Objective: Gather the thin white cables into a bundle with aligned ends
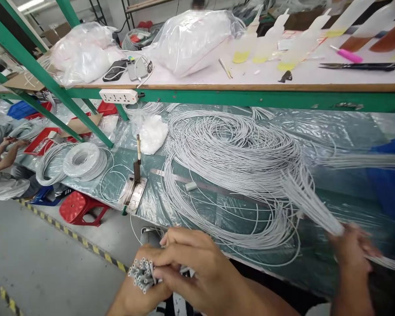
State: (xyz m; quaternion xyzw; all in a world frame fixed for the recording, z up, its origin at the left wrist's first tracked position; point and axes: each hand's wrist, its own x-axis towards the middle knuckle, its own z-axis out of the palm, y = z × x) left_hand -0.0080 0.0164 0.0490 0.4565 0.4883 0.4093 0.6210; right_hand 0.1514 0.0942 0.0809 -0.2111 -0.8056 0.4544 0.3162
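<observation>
My left hand [136,292] is closed around a bundle of thin grey cables [142,275], whose cut ends with dark centres face up towards me. Against the right side of that bundle, my right hand [197,267] has its thumb and fingers pinched at the cable ends. Beyond both hands, a large loose coil of the same grey cable [237,162] spreads over the bench. A co-worker's hand [352,250] at the right grips another thick bunch of cables [316,206] drawn from the coil. The lower part of my bundle is hidden by my hands.
A hand-lever cutter [136,186] stands at the bench edge, with a steel ruler [174,176] to its right. Wrapped cable rolls [85,161] lie left, above a red stool [77,208]. A green-framed shelf [233,97] crosses the back, carrying squeeze bottles [270,39] and scissors [362,66].
</observation>
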